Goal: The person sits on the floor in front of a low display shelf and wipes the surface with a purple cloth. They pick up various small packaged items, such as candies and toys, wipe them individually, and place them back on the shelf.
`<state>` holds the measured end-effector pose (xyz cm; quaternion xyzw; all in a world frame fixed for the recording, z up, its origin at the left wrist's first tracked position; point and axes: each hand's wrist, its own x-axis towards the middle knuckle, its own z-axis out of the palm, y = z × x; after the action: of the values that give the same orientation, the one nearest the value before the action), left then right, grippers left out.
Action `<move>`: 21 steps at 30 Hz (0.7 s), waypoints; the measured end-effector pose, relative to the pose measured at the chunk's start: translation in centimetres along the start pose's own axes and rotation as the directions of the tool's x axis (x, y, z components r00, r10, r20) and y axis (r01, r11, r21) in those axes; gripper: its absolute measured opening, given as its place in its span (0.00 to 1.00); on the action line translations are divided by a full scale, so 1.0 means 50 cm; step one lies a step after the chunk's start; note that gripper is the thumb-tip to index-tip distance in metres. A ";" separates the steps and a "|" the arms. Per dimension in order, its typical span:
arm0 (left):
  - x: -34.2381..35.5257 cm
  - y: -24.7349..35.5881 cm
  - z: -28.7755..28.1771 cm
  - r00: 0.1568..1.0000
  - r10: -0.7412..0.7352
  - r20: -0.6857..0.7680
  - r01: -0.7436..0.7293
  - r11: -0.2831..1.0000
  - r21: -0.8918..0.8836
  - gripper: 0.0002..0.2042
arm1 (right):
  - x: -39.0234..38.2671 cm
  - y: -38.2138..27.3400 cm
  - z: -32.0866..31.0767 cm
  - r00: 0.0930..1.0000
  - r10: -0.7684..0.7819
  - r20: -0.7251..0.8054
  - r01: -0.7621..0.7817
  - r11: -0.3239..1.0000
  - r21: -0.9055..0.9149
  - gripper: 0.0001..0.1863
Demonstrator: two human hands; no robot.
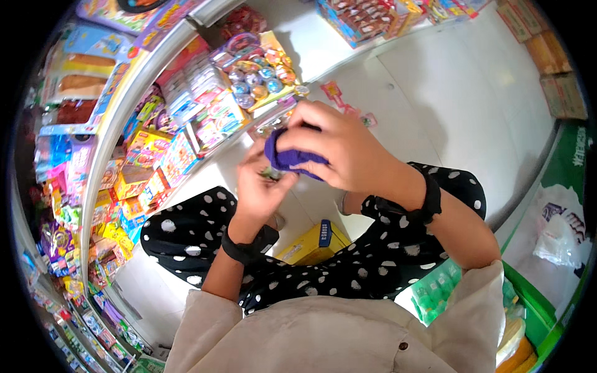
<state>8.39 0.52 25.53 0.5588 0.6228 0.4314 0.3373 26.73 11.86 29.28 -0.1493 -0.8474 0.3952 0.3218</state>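
Note:
My right hand (339, 146) is closed round a bunched purple cloth (289, 152), its fingers pressing into the folds. Just below and to the left, my left hand (258, 189) has its fingers curled up against the cloth. Between that thumb and fingers a small shiny, greenish thing (271, 173) shows in part; I cannot make out its kind. Both hands meet above my lap, close to the shelf edge. Near them on the shelf stands a yellow tray of round, colourful capsules (255, 81).
Shelves of bright packets and boxes (149, 155) curve along the left. Pink packaging (339, 96) lies on the white floor beyond my hands. A yellow box (311, 245) stands between my legs. Brown cartons (563, 93) are at the far right, above a green-edged case (528, 298).

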 end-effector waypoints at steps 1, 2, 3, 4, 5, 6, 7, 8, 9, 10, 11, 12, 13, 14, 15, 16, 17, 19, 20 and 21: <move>-0.011 0.025 -0.011 0.996 -0.069 0.060 0.070 0.997 -0.012 0.17 | 0.006 -0.007 0.007 0.993 -0.120 0.022 0.121 0.990 -0.072 0.18; -0.017 0.050 -0.014 0.990 -0.133 0.039 0.133 0.991 0.007 0.20 | 0.008 -0.019 0.015 0.989 -0.121 0.090 0.132 0.982 -0.137 0.17; -0.020 0.069 -0.028 0.983 -0.171 0.063 0.168 0.984 0.052 0.20 | 0.011 -0.038 0.017 0.981 -0.117 0.153 0.147 0.968 -0.201 0.15; -0.024 0.083 -0.043 0.974 -0.209 0.086 0.201 0.975 0.098 0.21 | 0.016 -0.049 0.020 0.979 -0.128 0.160 0.161 0.964 -0.212 0.15; -0.029 0.092 -0.053 0.963 -0.248 0.109 0.232 0.963 0.140 0.21 | 0.018 -0.058 0.024 0.976 -0.136 0.168 0.173 0.959 -0.226 0.14; -0.038 0.099 -0.059 0.966 -0.235 0.105 0.224 0.968 0.110 0.17 | 0.020 -0.064 0.027 0.974 -0.144 0.176 0.184 0.953 -0.240 0.13; -0.045 0.101 -0.066 0.965 -0.240 0.101 0.232 0.969 0.085 0.16 | 0.023 -0.066 0.029 0.977 -0.158 0.144 0.188 0.955 -0.228 0.13; -0.054 0.104 -0.074 0.964 -0.247 0.096 0.242 0.968 0.062 0.15 | 0.027 -0.065 0.032 0.979 -0.172 0.110 0.193 0.958 -0.214 0.13; -0.061 0.107 -0.079 0.962 -0.260 0.089 0.259 0.966 0.019 0.13 | 0.031 -0.061 0.034 0.980 -0.186 0.076 0.198 0.960 -0.200 0.13; -0.068 0.111 -0.084 0.959 -0.272 0.082 0.275 0.961 -0.024 0.12 | 0.034 -0.056 0.038 0.975 -0.219 0.044 0.223 0.954 -0.199 0.11; -0.072 0.117 -0.085 0.954 -0.289 0.075 0.295 0.951 -0.090 0.11 | 0.034 -0.055 0.041 0.971 -0.239 0.026 0.240 0.955 -0.177 0.11; -0.075 0.122 -0.086 0.949 -0.306 0.070 0.314 0.937 -0.155 0.10 | 0.033 -0.055 0.044 0.966 -0.259 0.008 0.257 0.954 -0.155 0.11; -0.078 0.126 -0.089 0.944 -0.323 0.066 0.329 0.918 -0.220 0.09 | 0.032 -0.055 0.045 0.961 -0.278 -0.012 0.274 0.952 -0.133 0.11; -0.085 0.121 -0.092 0.954 -0.290 0.079 0.300 0.930 -0.214 0.08 | 0.026 -0.059 0.049 0.968 -0.250 -0.024 0.248 0.965 -0.084 0.12; -0.086 0.125 -0.096 0.953 -0.293 0.082 0.304 0.926 -0.224 0.08 | 0.026 -0.060 0.047 0.967 -0.254 -0.017 0.251 0.963 -0.097 0.12; -0.086 0.134 -0.100 0.951 -0.296 0.086 0.308 0.922 -0.235 0.08 | 0.028 -0.060 0.043 0.967 -0.256 -0.010 0.253 0.961 -0.111 0.13; -0.087 0.141 -0.103 0.949 -0.302 0.090 0.315 0.918 -0.242 0.08 | 0.027 -0.059 0.039 0.966 -0.257 -0.006 0.255 0.959 -0.122 0.13; -0.088 0.124 -0.118 0.946 -0.309 0.094 0.322 0.926 -0.199 0.10 | 0.022 -0.042 0.027 0.977 -0.196 0.086 0.206 0.970 -0.129 0.14; -0.085 0.123 -0.118 0.952 -0.298 0.066 0.306 0.924 -0.230 0.10 | 0.019 -0.036 0.020 0.977 -0.162 0.137 0.182 0.972 -0.149 0.13; -0.080 0.122 -0.118 0.957 -0.288 0.040 0.288 0.922 -0.260 0.11 | 0.017 -0.027 0.013 0.975 -0.124 0.186 0.157 0.973 -0.172 0.13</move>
<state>6.14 -4.36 33.20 0.4116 0.6353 0.4556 0.4684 25.69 11.08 30.35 -0.0829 -0.9138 0.3023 0.2584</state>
